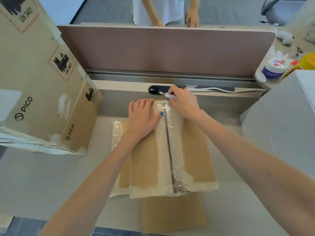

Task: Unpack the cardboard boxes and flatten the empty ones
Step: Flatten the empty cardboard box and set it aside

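Head view: flat left hand presses the tape-covered brown cardboard box; right hand grips a small white box cutter at its far seam end.

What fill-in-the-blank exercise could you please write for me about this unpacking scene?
1. The right hand grips a cutter with a ____ handle.
2. The left hand lies on the small box, whose seam is covered with clear ____.
3. The big box bears the brand name ____.
4. Its hazard label reads UN ____.

Missing words: white; tape; PICO; 3481.
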Demonstrator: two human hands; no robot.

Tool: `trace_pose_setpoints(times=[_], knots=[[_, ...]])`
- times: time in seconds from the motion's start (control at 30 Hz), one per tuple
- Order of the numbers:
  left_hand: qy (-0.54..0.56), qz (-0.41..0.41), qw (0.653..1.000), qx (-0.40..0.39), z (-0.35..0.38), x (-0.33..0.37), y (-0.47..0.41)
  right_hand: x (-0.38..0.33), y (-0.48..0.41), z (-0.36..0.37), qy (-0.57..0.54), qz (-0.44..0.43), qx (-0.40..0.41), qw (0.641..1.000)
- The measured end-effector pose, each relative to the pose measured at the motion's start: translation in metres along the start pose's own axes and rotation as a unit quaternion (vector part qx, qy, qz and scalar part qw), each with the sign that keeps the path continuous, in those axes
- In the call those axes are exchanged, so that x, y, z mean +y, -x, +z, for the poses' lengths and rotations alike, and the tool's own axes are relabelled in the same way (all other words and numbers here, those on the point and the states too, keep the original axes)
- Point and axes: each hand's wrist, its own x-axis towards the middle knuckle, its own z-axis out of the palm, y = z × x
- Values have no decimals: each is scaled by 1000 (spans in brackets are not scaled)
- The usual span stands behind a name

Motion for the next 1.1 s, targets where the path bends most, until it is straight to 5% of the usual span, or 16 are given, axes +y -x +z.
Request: trace_pose_setpoints(times=[0.23,0.43,0.7,1.1], knots=[[45,95,992,-66,-14,-17,2,13,18,-5,-30,7,-48,998],[56,19,997,-44,-14,-11,2,20,8,-18,96,-47,-76,991],[105,-24,992,-63,-15,-6,-8,12,-3,-26,138,-87,-155,974],[88,-30,993,-68,-16,-5,-8,10,-13,-23,193,-157,-152,957]])
